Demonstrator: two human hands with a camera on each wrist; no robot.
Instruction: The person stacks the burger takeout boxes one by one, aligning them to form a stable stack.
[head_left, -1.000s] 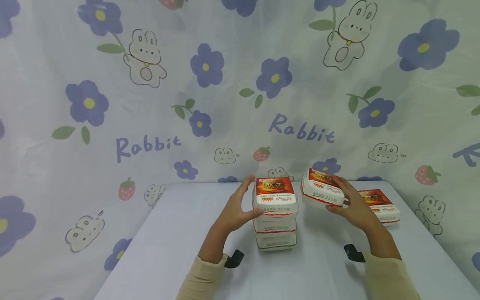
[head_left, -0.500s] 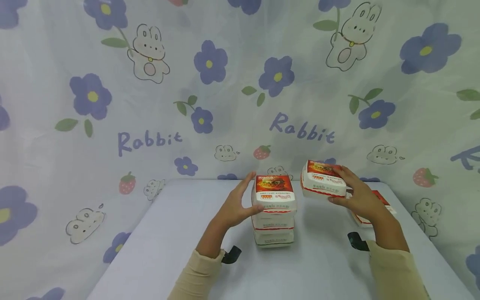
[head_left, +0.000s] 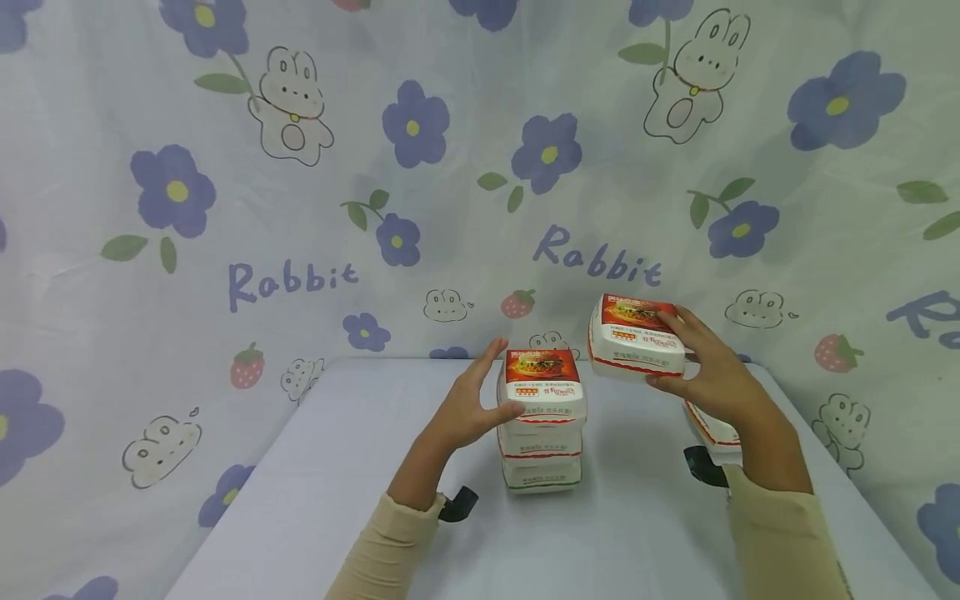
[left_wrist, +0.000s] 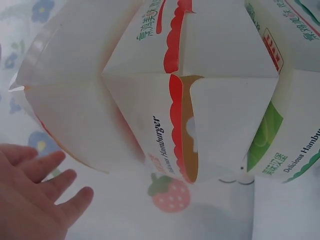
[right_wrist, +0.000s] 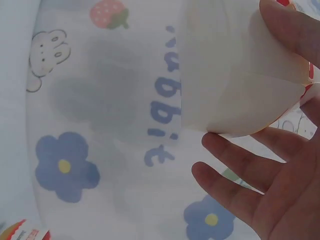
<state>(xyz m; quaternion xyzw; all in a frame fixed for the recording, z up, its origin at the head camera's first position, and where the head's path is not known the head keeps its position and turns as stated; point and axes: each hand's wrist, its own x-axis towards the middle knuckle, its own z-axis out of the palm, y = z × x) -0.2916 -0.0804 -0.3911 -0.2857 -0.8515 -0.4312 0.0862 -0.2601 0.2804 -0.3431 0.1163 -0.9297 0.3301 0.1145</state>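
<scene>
While the left hand keeps its place at the stack's left side, little has changed there over the last second: the fingers are straight and spread, the thumb tip touches the top box, and the palm stands just beside the boxes without closing round them. The left wrist view shows the same, the fingertips relaxed and apart from the carton walls. The stack is three boxes high and sits near the middle of the table, much where it was.

To its right, the real change is in height. The right hand grips a fourth box, fingers over its top and thumb under its near edge, and this box has risen from about level with the stack's top to clearly above it. It has also drifted a little leftward, though it hangs off to the stack's right, not over it. That reads as a lift to clear the top box, so I judge the carry about half done, with the sideways move left.

Farther right, a fifth box lies on the table, now mostly hidden behind the right wrist.
</scene>
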